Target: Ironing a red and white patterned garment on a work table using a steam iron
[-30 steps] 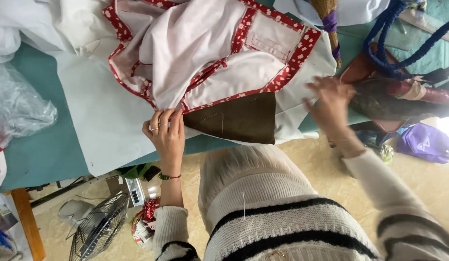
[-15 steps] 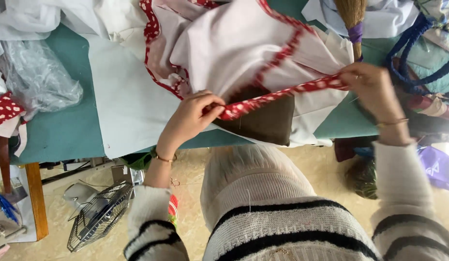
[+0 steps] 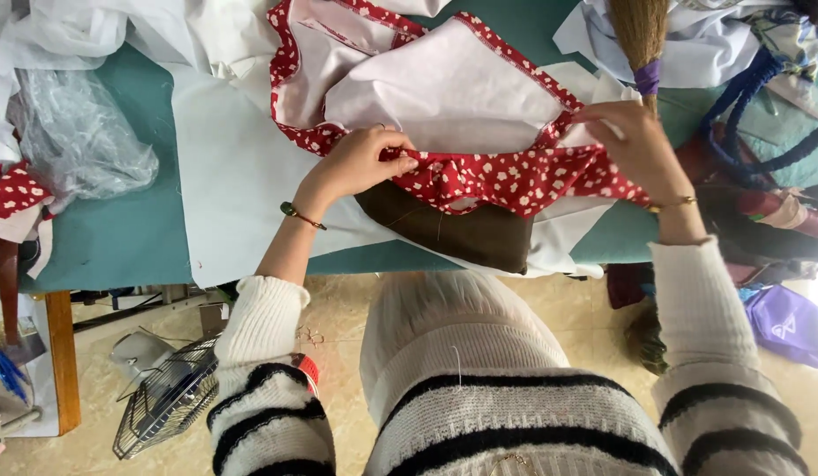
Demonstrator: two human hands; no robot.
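Note:
A red fabric with small white flowers and a white lining (image 3: 515,181) lies spread over white sheets on a teal table (image 3: 118,238). My left hand (image 3: 360,163) pinches its folded red edge near the middle. My right hand (image 3: 634,145) grips the same edge further right, and the red band is stretched between the two hands. Under that band lies a dark brown piece of cloth (image 3: 453,231), partly over the table's near edge. Both my sleeves are cream with black stripes.
Crumpled clear plastic (image 3: 87,145) sits at the left of the table. A broom head (image 3: 643,35) and blue bag straps (image 3: 762,92) lie at the upper right. A metal fan (image 3: 162,401) stands on the floor at the left, a purple bag (image 3: 788,326) at the right.
Both hands have taken the red edge and folded it toward me, so a wide red flowered band now lies over the brown cloth. The hands moved up and apart.

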